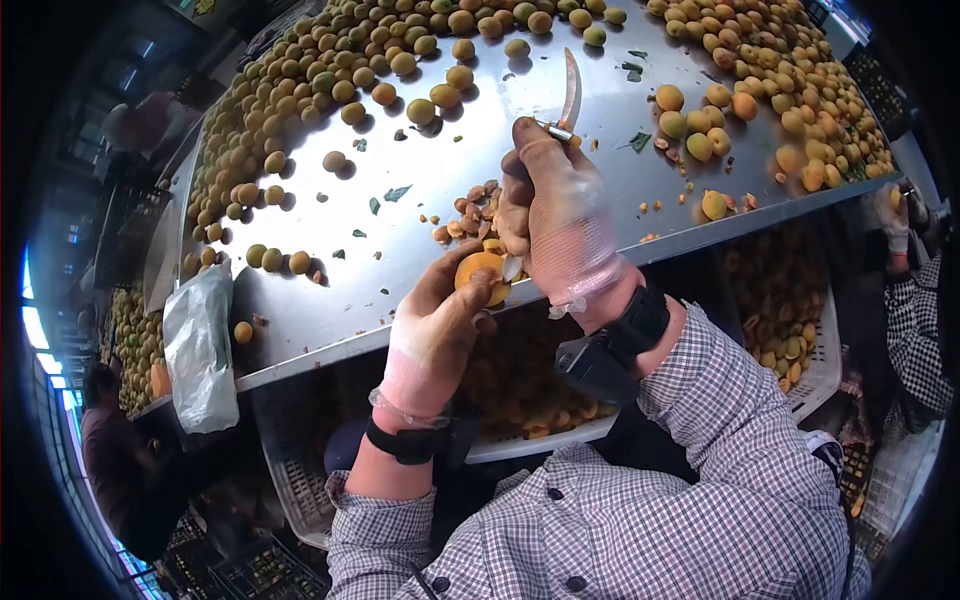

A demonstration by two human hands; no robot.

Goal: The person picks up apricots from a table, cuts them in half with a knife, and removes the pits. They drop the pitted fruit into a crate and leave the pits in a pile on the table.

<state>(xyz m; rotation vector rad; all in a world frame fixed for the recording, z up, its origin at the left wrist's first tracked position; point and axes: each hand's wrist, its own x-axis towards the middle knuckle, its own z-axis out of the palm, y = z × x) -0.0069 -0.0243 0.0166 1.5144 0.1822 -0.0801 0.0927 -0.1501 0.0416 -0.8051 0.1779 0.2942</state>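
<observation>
My left hand (428,318) is closed on an orange apricot (474,267) near the front edge of the metal table (400,250). The thumb lies across the fruit, and a pale, shiny bit shows at its right side. Just above and to the right, my right hand (572,210) wraps round the handle of a small knife (572,90). Its curved blade points up and away from me. Both hands wear thin gloves, stained at the fingers. Brown apricot pits (468,215) lie heaped beside my right fingers, partly hidden by them.
Whole apricots (290,115) cover the table's far left, with more apricots (765,60) at the right. A clear plastic bag (200,345) hangs over the left corner. Below the edge stand a white crate (820,365) and other crates of fruit. A co-worker's checked sleeve (918,330) shows at right.
</observation>
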